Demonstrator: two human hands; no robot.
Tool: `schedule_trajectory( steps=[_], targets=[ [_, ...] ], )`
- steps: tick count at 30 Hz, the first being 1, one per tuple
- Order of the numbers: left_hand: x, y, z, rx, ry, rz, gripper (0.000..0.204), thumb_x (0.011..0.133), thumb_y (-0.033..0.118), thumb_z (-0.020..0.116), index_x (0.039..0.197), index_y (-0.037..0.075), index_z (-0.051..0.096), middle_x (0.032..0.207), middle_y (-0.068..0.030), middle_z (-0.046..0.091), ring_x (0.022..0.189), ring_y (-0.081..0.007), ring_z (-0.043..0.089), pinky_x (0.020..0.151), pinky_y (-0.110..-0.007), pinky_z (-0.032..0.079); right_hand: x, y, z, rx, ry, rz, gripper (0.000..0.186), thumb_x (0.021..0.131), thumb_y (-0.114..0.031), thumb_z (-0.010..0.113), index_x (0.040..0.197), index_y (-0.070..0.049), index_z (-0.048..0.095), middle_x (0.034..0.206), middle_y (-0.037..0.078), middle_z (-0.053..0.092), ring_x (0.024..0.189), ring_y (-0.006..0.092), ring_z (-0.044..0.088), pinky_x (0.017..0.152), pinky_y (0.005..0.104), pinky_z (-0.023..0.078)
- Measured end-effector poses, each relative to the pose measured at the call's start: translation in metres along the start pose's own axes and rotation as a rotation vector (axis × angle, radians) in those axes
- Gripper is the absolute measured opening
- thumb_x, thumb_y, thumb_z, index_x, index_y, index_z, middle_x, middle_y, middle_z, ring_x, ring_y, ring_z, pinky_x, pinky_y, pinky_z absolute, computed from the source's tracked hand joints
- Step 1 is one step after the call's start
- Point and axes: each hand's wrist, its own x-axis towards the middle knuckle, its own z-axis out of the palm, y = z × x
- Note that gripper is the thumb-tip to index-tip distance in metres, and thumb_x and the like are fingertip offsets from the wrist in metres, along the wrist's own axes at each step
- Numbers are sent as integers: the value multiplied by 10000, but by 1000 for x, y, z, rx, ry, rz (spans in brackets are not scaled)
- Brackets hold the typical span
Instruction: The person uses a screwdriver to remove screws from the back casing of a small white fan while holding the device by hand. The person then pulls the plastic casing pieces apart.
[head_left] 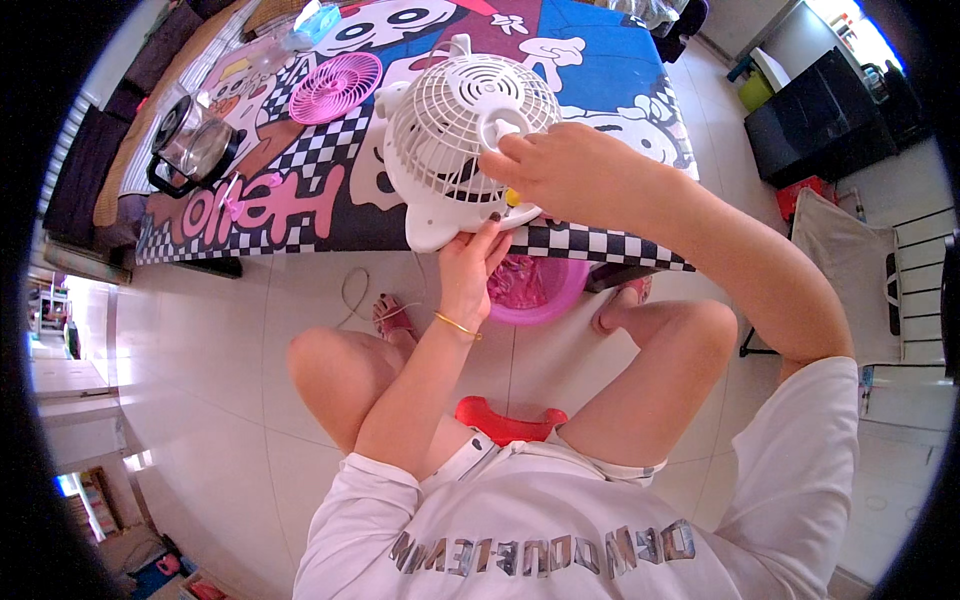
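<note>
A small white desk fan [455,125] with a domed wire cage lies at the near edge of the table, its cage facing up. My left hand [470,262] grips the near edge of the fan's base from below, thumb on top. My right hand [560,170] reaches over the cage from the right. Its fingers are bent together at the round ring in the cage, by a small white part; what they pinch is hidden. A bit of yellow shows under those fingers. Farther left on the table lies a pink round fan grille [336,88].
The table has a cartoon-print cloth [600,90]. A clear jug with a black handle [192,150] stands at its left, a blue tissue pack [316,22] at the back. Below are a pink basin [545,305], a red stool [510,422] and a cord [350,295] on the floor.
</note>
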Motion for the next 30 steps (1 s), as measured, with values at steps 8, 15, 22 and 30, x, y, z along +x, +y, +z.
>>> schedule_trajectory(
  steps=[8, 15, 22, 30],
  targets=[
    [1, -1, -2, 11, 14, 11, 201, 816, 74, 615, 996, 27, 538, 977, -78, 601, 866, -179, 619, 764, -267, 542, 1, -7, 5, 184, 59, 169, 253, 755, -165, 618, 933, -29, 500, 649, 103, 611, 584, 288, 611, 566, 374, 471],
    [0, 0, 0, -1, 42, 22, 170, 809, 76, 627, 947, 19, 545, 943, -76, 603, 849, -183, 620, 759, -272, 543, 5, 6, 25, 431, 18, 622, 225, 810, -224, 549, 958, -54, 555, 758, 140, 638, 662, 305, 617, 624, 392, 472],
    [0, 0, -1, -21, 32, 16, 162, 802, 80, 638, 917, 27, 537, 927, -82, 599, 834, -181, 618, 771, -283, 540, 1, -7, -5, 234, -176, 312, 274, 800, -183, 560, 1045, -77, 497, 812, 142, 617, 810, 278, 615, 662, 371, 471],
    [1, -2, -3, 4, 17, 15, 191, 831, 89, 601, 997, 17, 541, 967, -87, 607, 900, -184, 610, 791, -274, 530, -1, -2, 3, -24, 93, -92, 293, 751, -152, 570, 1019, -58, 498, 738, 129, 618, 645, 282, 646, 574, 373, 515]
  ],
)
